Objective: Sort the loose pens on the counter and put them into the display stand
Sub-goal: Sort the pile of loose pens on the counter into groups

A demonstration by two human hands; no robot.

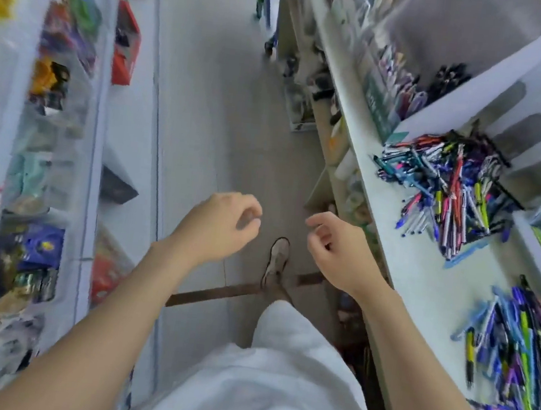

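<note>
In a shop aisle, a person's left hand point(223, 223) and right hand point(334, 248) hang loosely curled and empty, while pens point(447, 190) lie heaped on the counter point(421, 280) beside the stand point(494, 94); the best first move is probably to turn right and group matching pens.

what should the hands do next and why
Probably reach the right hand over to the nearer pen pile on the counter: it and the left hand hang empty over the floor, touching no pens.
</note>
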